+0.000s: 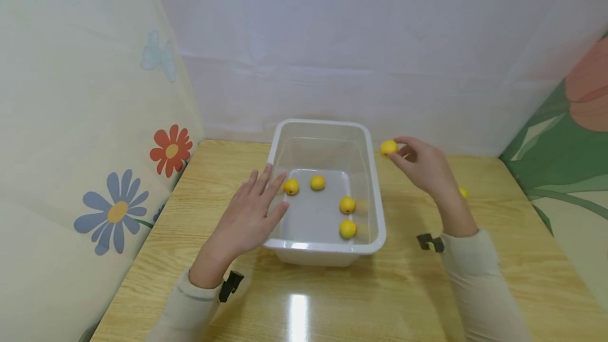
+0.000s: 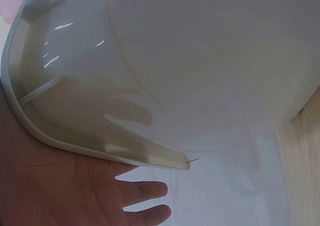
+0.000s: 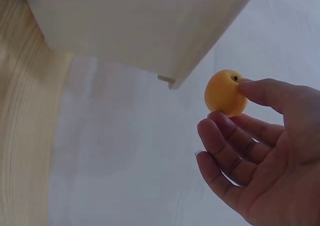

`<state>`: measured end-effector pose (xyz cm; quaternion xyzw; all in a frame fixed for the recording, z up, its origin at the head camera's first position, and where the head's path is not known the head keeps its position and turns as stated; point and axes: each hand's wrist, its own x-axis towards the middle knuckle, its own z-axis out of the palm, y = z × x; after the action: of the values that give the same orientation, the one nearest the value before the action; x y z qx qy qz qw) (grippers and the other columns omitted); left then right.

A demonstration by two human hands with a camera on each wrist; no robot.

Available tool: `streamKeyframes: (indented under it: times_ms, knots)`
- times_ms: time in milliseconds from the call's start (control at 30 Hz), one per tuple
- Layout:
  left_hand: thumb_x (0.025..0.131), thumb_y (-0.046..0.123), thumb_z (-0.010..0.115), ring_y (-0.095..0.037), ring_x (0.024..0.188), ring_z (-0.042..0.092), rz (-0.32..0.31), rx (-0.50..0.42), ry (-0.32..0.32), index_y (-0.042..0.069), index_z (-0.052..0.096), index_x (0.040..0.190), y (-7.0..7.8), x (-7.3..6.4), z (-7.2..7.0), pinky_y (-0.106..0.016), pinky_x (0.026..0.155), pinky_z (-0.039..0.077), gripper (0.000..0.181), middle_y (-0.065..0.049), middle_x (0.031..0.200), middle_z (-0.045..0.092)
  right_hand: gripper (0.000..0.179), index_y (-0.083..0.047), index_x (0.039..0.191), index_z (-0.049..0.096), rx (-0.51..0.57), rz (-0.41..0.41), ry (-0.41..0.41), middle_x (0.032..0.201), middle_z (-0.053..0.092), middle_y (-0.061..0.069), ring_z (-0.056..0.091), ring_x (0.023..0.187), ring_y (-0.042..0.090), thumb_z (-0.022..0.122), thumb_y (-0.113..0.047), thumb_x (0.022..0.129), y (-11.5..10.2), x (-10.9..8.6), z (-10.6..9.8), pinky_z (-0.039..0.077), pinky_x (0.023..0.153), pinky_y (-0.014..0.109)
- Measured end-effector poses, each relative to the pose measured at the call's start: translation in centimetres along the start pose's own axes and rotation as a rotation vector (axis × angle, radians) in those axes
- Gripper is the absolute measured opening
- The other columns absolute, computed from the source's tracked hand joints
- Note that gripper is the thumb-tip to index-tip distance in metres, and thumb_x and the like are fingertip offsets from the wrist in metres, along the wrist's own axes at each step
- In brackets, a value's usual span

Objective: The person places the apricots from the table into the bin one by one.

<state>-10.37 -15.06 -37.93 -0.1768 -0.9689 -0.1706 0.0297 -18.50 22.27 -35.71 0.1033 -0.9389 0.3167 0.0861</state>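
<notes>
A small round yellow-orange fruit [image 1: 388,148] with a dark stem spot is pinched between the thumb and fingertips of my right hand [image 1: 424,167]. In the head view it is held just right of the far right corner of a white plastic bin [image 1: 378,199], above the table. The right wrist view shows the fruit [image 3: 223,93] level with the bin's rim and apart from it. My left hand [image 1: 249,214] lies with spread, straight fingers along the bin's left rim. Inside the bin are several like fruits, two at the left and back [image 1: 317,182] and two along the right wall [image 1: 347,205].
Behind my right wrist, one more yellow fruit [image 1: 463,192] is partly hidden on the wooden table [image 1: 404,289]. A pale cloth backdrop [image 1: 304,41] stands at the table's far edge, with flower-patterned cloths [image 1: 47,146] on both sides.
</notes>
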Motion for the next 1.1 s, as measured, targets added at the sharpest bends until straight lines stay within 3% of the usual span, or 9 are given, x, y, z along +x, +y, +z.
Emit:
streamKeyframes:
  times_ms: [1100]
  knots:
    - [0.107,0.047,0.042,-0.040,0.155,0.003,-0.002,-0.010,-0.008,0.020,0.025,0.162,0.2,-0.1,-0.2,-0.061,0.122,0.014,0.064,-0.011,0.170,0.006,0.049,-0.010,0.143,0.056,0.027,-0.032,-0.073,0.114,0.070,0.014,0.068,0.099,0.031,0.063,-0.034,0.101,-2.8,1.6,1.7,0.057,0.083,0.048]
